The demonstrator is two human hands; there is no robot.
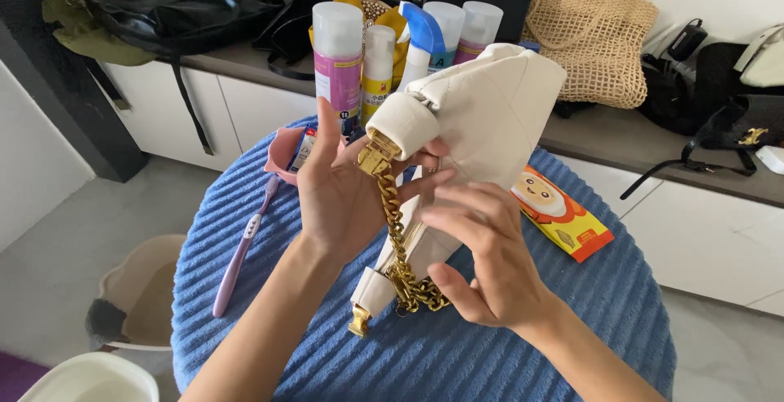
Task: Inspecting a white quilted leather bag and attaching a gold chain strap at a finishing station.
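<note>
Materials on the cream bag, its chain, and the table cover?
Cream bag: looks like soft leather or faux leather, matte, padded; it folds and puckers at seams. Which one is unclear.
Chain: gold-tone metal, polished; bright glints on chunky links, with a matching clasp by the left hand.
Table cover: blue ribbed plush fabric, likely chenille or microfibre; fuzzy ridges.

Cream quilted handbag (490, 108) with gold chain (400, 239) in both hands' grip: left hand (339, 194), right hand (486, 259).

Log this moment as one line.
left hand: holds cream quilted leather bag | right hand: on bag, beside gold chain strap | over blue ribbed tablecloth
</note>
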